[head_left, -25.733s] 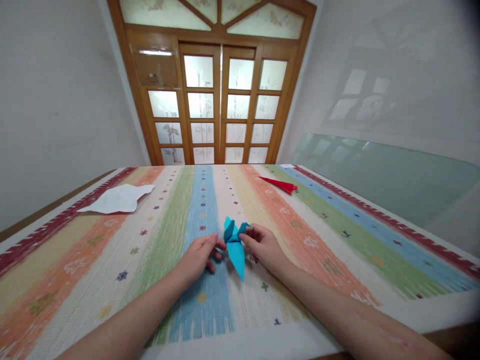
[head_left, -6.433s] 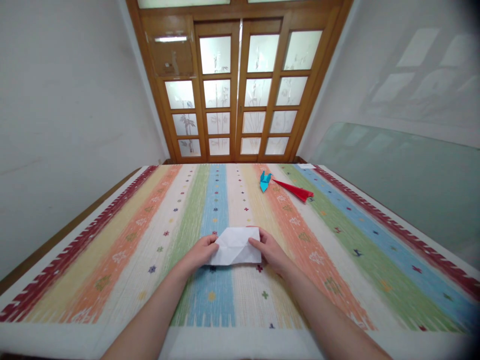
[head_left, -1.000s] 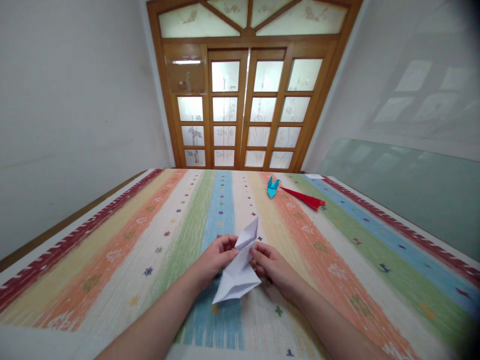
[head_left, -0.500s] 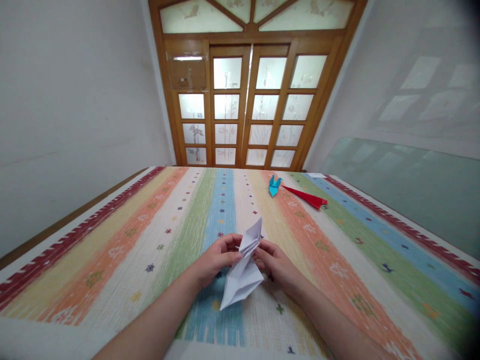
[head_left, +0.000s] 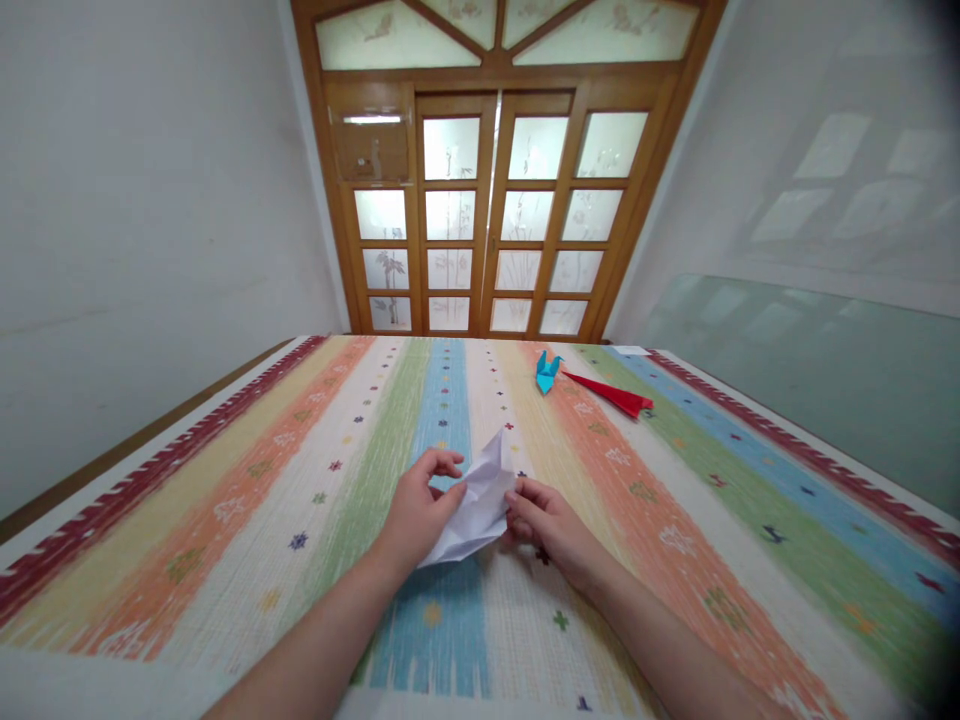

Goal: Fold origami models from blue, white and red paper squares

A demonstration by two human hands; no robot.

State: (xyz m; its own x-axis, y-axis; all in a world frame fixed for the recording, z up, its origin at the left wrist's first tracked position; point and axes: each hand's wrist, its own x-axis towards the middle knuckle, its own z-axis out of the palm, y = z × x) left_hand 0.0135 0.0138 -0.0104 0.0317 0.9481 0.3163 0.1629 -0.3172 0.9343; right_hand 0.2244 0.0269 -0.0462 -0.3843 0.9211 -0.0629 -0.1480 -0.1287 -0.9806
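A folded piece of white paper (head_left: 480,500) is raised above the striped tablecloth, between my two hands. Its creased panels are partly spread, and one pointed corner sticks up at the top. My right hand (head_left: 551,525) pinches the right edge between thumb and fingers. On the other side, my left hand (head_left: 424,505) has its thumb against the paper's left face. The left index finger is bent and stands apart from the thumb; the lower fingers are partly hidden.
Farther back on the tablecloth (head_left: 315,520) lie a blue origami bird (head_left: 547,374) and a long, narrow folded red paper (head_left: 611,393). Wooden doors with glass panes (head_left: 491,210) stand beyond the table. A pale green panel (head_left: 810,360) borders the right side.
The white paper has turned and its folds have spread into a wider shape. My left hand has shifted slightly left, its index finger lifting off the paper. My right hand keeps its pinch.
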